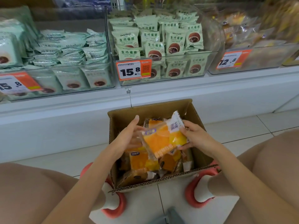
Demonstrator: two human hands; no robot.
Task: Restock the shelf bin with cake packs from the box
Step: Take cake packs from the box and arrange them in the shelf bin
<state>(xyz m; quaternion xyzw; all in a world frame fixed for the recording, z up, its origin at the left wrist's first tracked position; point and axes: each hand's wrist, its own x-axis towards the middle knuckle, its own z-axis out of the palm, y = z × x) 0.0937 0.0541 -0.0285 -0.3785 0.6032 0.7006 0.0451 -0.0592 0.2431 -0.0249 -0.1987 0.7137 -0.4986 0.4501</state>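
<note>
left hand (129, 135): fingers straight, reaching forward, palm facing right
right hand (194, 136): fingers and thumb curled, pinching
forearms: both extended forward, converging

The box (155, 110) at the centre of the frame is matt brown corrugated cardboard, its cut edges showing the fluted layer. The cake packs (161, 141) inside it are glossy orange plastic film with crimped, partly clear ends. Across the top of the frame, the shelf bins (161, 70) are clear, smooth plastic that catches reflections, holding pale green packets (127, 39) of matt-looking film. The price tags (134, 70) look like printed orange and white paper. The floor (242, 130) is smooth, glossy white tile.
</note>
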